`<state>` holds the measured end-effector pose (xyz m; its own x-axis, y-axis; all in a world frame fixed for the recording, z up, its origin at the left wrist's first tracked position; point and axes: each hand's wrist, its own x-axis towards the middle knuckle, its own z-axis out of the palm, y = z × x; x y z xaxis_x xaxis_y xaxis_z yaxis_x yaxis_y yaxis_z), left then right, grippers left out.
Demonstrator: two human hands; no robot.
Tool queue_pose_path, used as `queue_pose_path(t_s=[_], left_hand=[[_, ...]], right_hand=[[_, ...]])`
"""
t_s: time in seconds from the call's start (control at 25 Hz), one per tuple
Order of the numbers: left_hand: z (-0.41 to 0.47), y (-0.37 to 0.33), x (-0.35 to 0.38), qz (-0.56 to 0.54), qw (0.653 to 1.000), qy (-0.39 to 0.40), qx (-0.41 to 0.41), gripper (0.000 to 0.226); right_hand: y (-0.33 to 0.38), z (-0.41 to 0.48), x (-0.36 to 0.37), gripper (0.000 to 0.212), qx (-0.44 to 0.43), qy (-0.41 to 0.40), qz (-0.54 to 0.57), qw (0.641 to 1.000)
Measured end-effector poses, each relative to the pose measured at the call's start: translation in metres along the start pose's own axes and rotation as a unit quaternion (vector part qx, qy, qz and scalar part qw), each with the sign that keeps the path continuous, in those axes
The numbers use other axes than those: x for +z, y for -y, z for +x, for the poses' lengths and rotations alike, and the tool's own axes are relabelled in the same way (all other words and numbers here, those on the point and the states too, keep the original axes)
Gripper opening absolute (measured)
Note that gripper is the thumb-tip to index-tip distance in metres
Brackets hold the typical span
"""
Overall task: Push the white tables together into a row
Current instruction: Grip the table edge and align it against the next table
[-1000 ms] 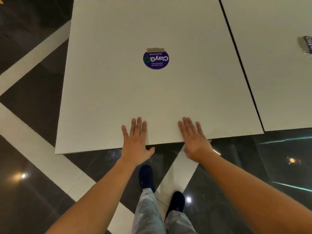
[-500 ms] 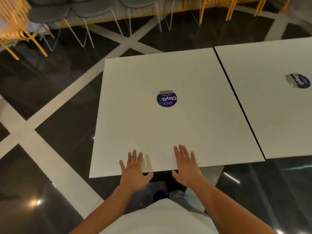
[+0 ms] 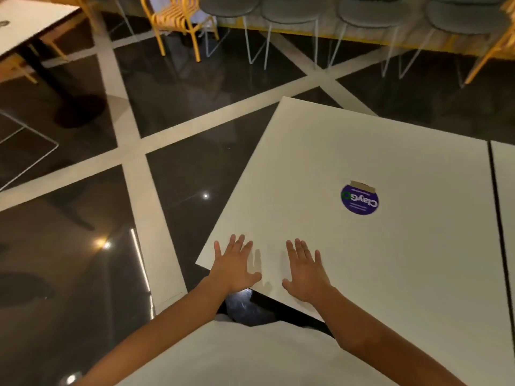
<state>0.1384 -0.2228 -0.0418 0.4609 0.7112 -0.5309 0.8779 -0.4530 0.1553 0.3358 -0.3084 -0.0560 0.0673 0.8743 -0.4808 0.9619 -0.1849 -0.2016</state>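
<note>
A square white table [image 3: 320, 168] with a round purple sticker [image 3: 359, 199] fills the right half of the view. My left hand [image 3: 235, 267] lies flat near its front left corner, fingers spread. My right hand [image 3: 305, 270] lies flat beside it at the front edge, fingers spread too. Neither hand holds anything. A second white table [image 3: 505, 174] shows at the right border, separated from the first by a thin dark gap [image 3: 498, 218].
A third white table [image 3: 30, 22] on a dark pedestal stands at the far left. Yellow chairs [image 3: 178, 20] and grey chairs [image 3: 289, 12] line the back. The floor [image 3: 83, 218] is dark and glossy with pale stripes.
The view has swung up and to the left, bringing the chairs and far left table into sight. Both hands stay flat at the table's front edge, now nearer its left corner.
</note>
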Motion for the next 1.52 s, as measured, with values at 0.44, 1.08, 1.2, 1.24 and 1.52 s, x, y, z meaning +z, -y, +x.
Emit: queue_pose_path(t_s=[0.44,1.08,1.2,1.24,1.52], left_hand=[[0.069,0.235,-0.077,0.009,0.998,0.025,0.054,0.091],[0.223,0.329,-0.215,0.094,0.975,0.064,0.192,0.090],[0.282,0.324,-0.254,0.114,0.970,0.060,0.208,0.090],[0.311,0.320,-0.270,0.125,0.967,0.059,0.215,0.090],[0.462,0.268,-0.372,0.159,0.951,0.044,0.263,0.090]], right_hand=[[0.186,0.155,-0.013,0.091,0.081,-0.022,0.050,0.995],[0.256,0.308,-0.100,0.091,0.210,-0.039,0.099,0.972],[0.236,0.358,-0.132,0.093,0.222,-0.056,0.115,0.967],[0.223,0.382,-0.146,0.093,0.227,-0.059,0.124,0.964],[0.145,0.473,-0.234,0.092,0.268,-0.068,0.150,0.949]])
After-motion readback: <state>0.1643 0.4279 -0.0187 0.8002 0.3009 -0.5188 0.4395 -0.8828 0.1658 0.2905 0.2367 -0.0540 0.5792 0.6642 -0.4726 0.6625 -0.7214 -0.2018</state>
